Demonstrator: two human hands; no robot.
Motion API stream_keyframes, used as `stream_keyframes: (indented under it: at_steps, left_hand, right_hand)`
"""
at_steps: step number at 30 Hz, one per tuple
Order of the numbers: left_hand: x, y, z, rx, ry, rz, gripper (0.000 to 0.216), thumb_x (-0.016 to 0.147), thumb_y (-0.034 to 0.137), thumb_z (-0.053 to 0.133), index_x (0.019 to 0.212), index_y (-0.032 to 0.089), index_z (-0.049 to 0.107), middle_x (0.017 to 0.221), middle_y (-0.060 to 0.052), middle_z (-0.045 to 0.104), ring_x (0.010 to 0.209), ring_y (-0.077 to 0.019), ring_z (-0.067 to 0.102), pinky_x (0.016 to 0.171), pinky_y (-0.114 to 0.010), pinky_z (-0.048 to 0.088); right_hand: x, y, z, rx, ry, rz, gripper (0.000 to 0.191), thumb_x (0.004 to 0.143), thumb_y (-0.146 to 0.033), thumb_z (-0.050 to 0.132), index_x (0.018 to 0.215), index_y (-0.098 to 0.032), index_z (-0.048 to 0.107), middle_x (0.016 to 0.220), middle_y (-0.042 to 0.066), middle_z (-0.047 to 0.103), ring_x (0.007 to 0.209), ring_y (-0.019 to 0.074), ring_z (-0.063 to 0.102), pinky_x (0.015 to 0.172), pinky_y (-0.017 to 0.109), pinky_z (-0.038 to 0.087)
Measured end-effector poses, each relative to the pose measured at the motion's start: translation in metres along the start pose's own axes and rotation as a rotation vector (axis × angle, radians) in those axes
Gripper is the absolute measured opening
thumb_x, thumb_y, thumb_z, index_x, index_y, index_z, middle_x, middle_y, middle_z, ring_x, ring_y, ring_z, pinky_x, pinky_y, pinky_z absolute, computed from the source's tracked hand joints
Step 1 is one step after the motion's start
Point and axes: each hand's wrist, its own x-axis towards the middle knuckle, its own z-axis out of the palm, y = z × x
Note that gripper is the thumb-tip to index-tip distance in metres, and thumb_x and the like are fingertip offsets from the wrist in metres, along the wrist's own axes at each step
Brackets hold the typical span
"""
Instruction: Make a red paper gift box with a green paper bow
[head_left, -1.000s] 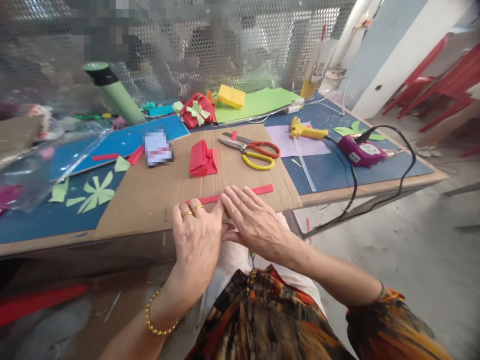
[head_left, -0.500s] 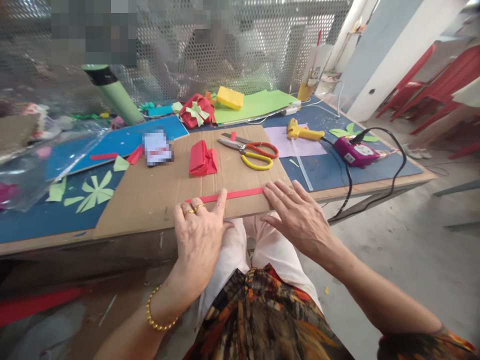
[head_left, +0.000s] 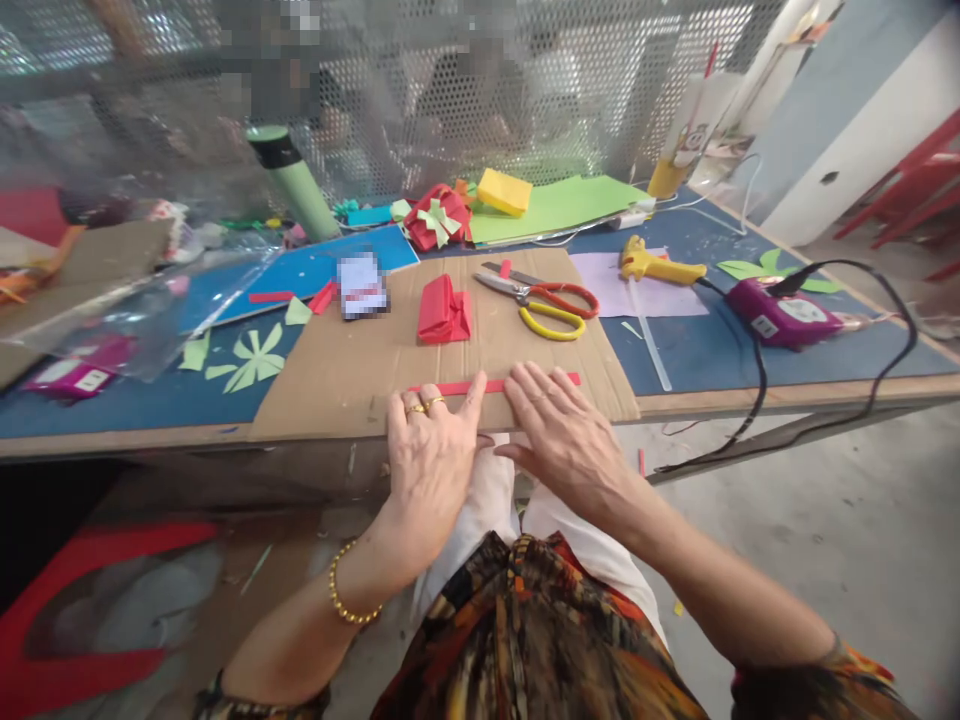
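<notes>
A narrow red paper strip (head_left: 498,385) lies along the near edge of a brown cardboard sheet (head_left: 330,390). My left hand (head_left: 435,460) presses on the strip's left part, fingers laid on it and the index finger stretched forward. Close beside it, my right hand (head_left: 566,440) rests flat with its fingertips on the strip, whose right end shows beyond them. Both thumbs hang below the table edge. Just past the hands sit a folded red paper piece (head_left: 444,310) and scissors (head_left: 536,298) with orange and yellow handles, lying spread.
A yellow glue gun (head_left: 660,265) lies on lilac paper to the right, by a clear glue stick (head_left: 649,335) and a purple power adapter (head_left: 784,312) with a black cable. Pale green paper cutouts (head_left: 255,358) lie left. A green bottle (head_left: 296,185) stands behind.
My right hand has slid left along the strip, closer to my left hand, uncovering the strip's right end. The camera view has shifted left.
</notes>
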Motion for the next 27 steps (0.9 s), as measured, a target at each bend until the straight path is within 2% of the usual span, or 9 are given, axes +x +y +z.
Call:
stream_keyframes:
  at_steps: [6,10,14,16,18,20,22,24,27]
  left_hand:
    - [-0.008,-0.015,0.01,-0.115,0.093,-0.02,0.072,0.097,0.042,0.079,0.159,0.011,0.059,0.125,-0.027,0.072,0.125,-0.0456,0.068,0.114,-0.061,0.048]
    - [-0.016,-0.032,0.019,-0.15,0.083,-0.112,0.069,0.093,0.042,0.083,0.152,0.011,0.066,0.125,-0.031,0.073,0.134,-0.0514,0.063,0.113,-0.065,0.048]
    - [-0.021,-0.045,0.019,-0.164,0.038,-0.158,0.064,0.094,0.044,0.082,0.15,0.015,0.069,0.125,-0.031,0.074,0.133,-0.0492,0.066,0.111,-0.063,0.049]
    - [-0.022,-0.045,0.013,-0.163,0.03,-0.182,0.064,0.093,0.044,0.083,0.146,0.01,0.071,0.132,-0.033,0.073,0.138,-0.05,0.063,0.114,-0.063,0.048]
    - [-0.02,-0.038,0.008,-0.165,0.086,-0.21,0.074,0.092,0.046,0.084,0.149,0.001,0.066,0.15,-0.038,0.062,0.148,-0.0521,0.054,0.119,-0.065,0.043]
    - [-0.014,-0.023,0.006,-0.202,0.189,-0.144,0.094,0.091,0.052,0.084,0.158,-0.005,0.051,0.167,-0.039,0.043,0.159,-0.0517,0.041,0.127,-0.066,0.036]
    - [-0.004,-0.003,0.009,-0.287,0.262,0.092,0.107,0.092,0.061,0.079,0.166,-0.003,0.039,0.175,-0.034,0.033,0.166,-0.0468,0.03,0.134,-0.064,0.028]
    - [0.009,0.017,0.018,-0.367,0.259,0.31,0.099,0.098,0.066,0.069,0.167,0.002,0.04,0.176,-0.026,0.036,0.167,-0.041,0.032,0.136,-0.059,0.028]
    - [0.021,0.034,0.034,-0.439,0.241,0.333,0.093,0.105,0.067,0.056,0.166,-0.002,0.04,0.172,-0.026,0.043,0.164,-0.0375,0.038,0.136,-0.055,0.032]
  right_hand:
    - [-0.023,0.02,-0.011,0.013,-0.034,0.065,0.067,0.107,-0.04,0.063,0.164,-0.007,0.048,0.165,0.027,0.054,0.158,0.0379,0.05,0.13,0.061,0.042]
    - [-0.021,0.018,-0.011,0.017,-0.029,0.07,0.066,0.106,-0.038,0.063,0.163,-0.007,0.049,0.165,0.027,0.055,0.157,0.0384,0.051,0.13,0.062,0.042]
    - [-0.019,0.018,-0.006,0.015,0.0,0.066,0.064,0.106,-0.039,0.065,0.16,-0.007,0.052,0.162,0.027,0.058,0.155,0.0386,0.053,0.128,0.062,0.043]
    - [-0.019,0.019,-0.004,0.015,0.015,0.065,0.063,0.105,-0.037,0.066,0.159,-0.007,0.054,0.162,0.027,0.059,0.154,0.0385,0.054,0.128,0.061,0.044]
    - [-0.019,0.019,-0.002,0.011,0.027,0.061,0.061,0.104,-0.034,0.067,0.157,-0.007,0.055,0.161,0.027,0.06,0.153,0.0385,0.056,0.127,0.061,0.045]
    - [-0.018,0.019,0.0,0.0,0.04,0.058,0.059,0.104,-0.032,0.067,0.156,-0.007,0.056,0.16,0.027,0.061,0.152,0.0384,0.057,0.126,0.06,0.046]
    - [-0.019,0.02,0.002,-0.012,0.046,0.057,0.059,0.104,-0.033,0.066,0.156,-0.006,0.056,0.159,0.027,0.061,0.151,0.0386,0.058,0.125,0.06,0.046]
    - [-0.019,0.021,0.004,-0.017,0.043,0.047,0.06,0.105,-0.034,0.063,0.157,-0.005,0.054,0.16,0.028,0.06,0.15,0.0392,0.058,0.125,0.059,0.048]
    - [-0.021,0.022,0.005,-0.013,0.028,0.031,0.061,0.107,-0.033,0.057,0.16,-0.004,0.051,0.161,0.029,0.058,0.152,0.0397,0.057,0.124,0.06,0.048]
